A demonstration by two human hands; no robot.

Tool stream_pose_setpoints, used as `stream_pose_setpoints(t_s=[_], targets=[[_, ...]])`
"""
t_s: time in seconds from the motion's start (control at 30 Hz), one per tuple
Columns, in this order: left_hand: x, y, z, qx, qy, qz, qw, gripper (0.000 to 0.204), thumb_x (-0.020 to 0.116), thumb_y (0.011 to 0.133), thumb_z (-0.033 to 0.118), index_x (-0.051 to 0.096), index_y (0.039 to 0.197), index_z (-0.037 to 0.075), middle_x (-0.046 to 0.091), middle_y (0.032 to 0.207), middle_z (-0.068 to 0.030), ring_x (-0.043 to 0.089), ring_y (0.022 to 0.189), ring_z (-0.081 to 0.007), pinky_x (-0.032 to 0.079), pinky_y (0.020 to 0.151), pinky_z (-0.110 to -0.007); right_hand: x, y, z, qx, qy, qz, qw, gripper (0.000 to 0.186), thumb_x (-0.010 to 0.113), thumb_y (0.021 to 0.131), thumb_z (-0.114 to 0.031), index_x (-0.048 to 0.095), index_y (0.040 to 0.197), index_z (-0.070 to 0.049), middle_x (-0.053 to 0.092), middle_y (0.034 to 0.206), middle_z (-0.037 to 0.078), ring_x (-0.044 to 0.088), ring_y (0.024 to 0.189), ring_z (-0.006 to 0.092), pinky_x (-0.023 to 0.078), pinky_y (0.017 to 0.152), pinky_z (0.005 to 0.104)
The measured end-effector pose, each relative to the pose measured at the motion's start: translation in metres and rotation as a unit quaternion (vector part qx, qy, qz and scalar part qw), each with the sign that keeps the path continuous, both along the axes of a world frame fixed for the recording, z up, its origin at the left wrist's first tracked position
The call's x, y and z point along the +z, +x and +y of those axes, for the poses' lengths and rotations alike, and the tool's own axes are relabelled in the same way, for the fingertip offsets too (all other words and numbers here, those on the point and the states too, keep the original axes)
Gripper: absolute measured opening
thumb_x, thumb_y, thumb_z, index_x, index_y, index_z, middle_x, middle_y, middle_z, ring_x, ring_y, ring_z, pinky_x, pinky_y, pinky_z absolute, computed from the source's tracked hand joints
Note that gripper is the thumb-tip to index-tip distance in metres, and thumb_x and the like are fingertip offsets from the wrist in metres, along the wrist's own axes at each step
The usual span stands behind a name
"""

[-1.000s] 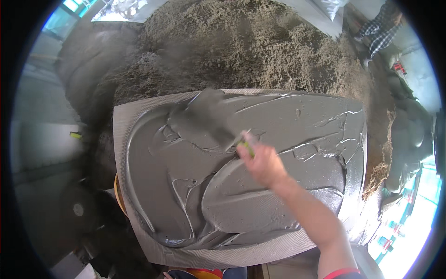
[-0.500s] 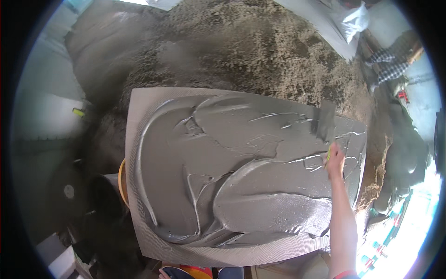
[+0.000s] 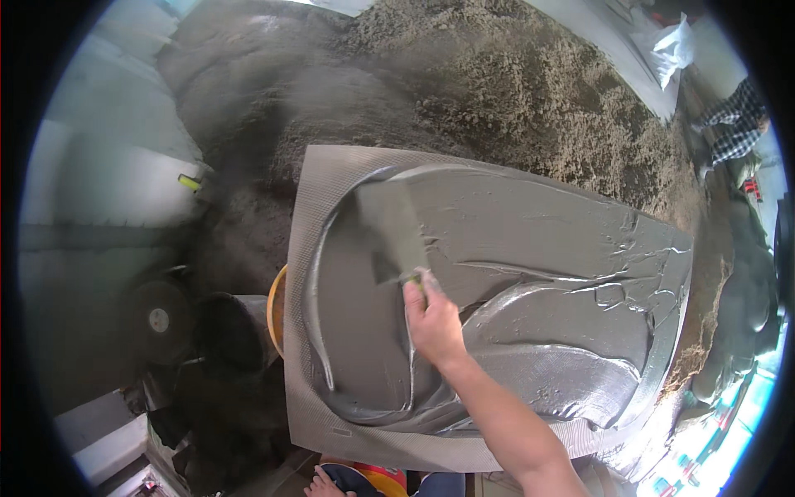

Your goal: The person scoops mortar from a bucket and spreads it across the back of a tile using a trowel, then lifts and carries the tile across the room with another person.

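Observation:
A large slab with a ribbed back (image 3: 315, 451) lies before me, coated with wet grey mortar (image 3: 530, 215) in smooth sweeps and raised ridges. My right hand (image 3: 437, 327) is closed around the handle of a wide-bladed trowel (image 3: 396, 224). The trowel's blade is over the mortar on the slab's left half, blurred by motion. At the lower edge, my left hand (image 3: 325, 483) is partly in view beside my dark-clothed leg. Its fingers are stretched out and it holds nothing visible.
Rough brown ground (image 3: 530, 91) stretches beyond the slab. A yellow-rimmed bucket (image 3: 278, 311) sits partly under the slab's left edge, near a dark cylindrical container (image 3: 232, 331). White plastic (image 3: 672, 51) lies at the far right, close to a person in checkered clothing (image 3: 737, 124).
My right hand has swept the trowel leftward across the mortar, from the slab's right end to its left half. The whole view has shifted, with the slab now farther right in it.

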State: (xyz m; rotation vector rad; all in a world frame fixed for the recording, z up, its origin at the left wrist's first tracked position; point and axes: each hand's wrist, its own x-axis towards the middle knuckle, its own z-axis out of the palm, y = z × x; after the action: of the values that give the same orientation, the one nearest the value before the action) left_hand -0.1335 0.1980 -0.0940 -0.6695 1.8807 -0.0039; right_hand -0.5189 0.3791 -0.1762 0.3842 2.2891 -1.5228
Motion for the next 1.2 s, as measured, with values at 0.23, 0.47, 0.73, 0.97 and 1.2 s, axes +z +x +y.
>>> stream_pose_setpoints(t_s=[0.23,0.47,0.73,0.97,1.2], targets=[[-0.001,0.001,-0.007,0.019,0.011,0.012,1.0,0.103,0.069,0.075,0.038,0.016,0.148,-0.012,0.055,0.123,-0.0252,0.057,0.111,-0.0373,0.041,0.099,-0.052,0.011,-0.064,-0.014,0.171,0.171,0.1,0.965,0.05,0.048,0.099,-0.041,0.056,0.129,-0.002,0.067,0.102,0.027,0.065,0.095,0.0434,0.052,0.083,0.0484],[0.009,-0.001,-0.019,0.059,0.028,0.026,0.998,0.103,0.069,0.076,0.038,0.014,0.149,-0.01,0.053,0.129,-0.0253,0.053,0.119,-0.0373,0.04,0.102,-0.051,-0.003,-0.128,0.132,0.033,0.335,0.101,0.936,0.055,0.042,0.098,-0.051,0.054,0.135,-0.012,0.067,0.112,0.024,0.065,0.106,0.04,0.051,0.091,0.0493],[0.003,0.016,-0.041,0.04,0.04,0.101,0.993,0.101,0.07,0.074,0.036,0.018,0.147,-0.011,0.055,0.119,-0.0266,0.057,0.109,-0.0399,0.043,0.095,-0.053,0.017,-0.082,0.209,-0.023,0.453,0.096,0.886,0.057,0.044,0.099,-0.045,0.051,0.137,-0.003,0.063,0.122,0.024,0.061,0.114,0.0403,0.048,0.098,0.0474],[0.007,0.011,-0.056,0.067,0.055,0.094,0.992,0.099,0.072,0.072,0.035,0.021,0.145,-0.01,0.055,0.119,-0.0279,0.058,0.107,-0.0417,0.044,0.095,-0.053,0.056,-0.048,0.04,0.162,0.207,0.052,0.963,0.053,0.051,0.097,-0.042,0.056,0.133,-0.003,0.063,0.119,0.026,0.061,0.113,0.0416,0.049,0.095,0.0411],[-0.001,0.023,-0.056,0.073,0.058,0.113,0.989,0.101,0.073,0.072,0.035,0.021,0.146,-0.01,0.055,0.118,-0.0265,0.057,0.108,-0.0414,0.043,0.096,-0.051,-0.009,-0.157,-0.012,0.116,0.254,0.103,0.955,0.058,0.049,0.095,-0.051,0.059,0.128,-0.005,0.065,0.112,0.028,0.064,0.108,0.0406,0.051,0.09,0.0445]])
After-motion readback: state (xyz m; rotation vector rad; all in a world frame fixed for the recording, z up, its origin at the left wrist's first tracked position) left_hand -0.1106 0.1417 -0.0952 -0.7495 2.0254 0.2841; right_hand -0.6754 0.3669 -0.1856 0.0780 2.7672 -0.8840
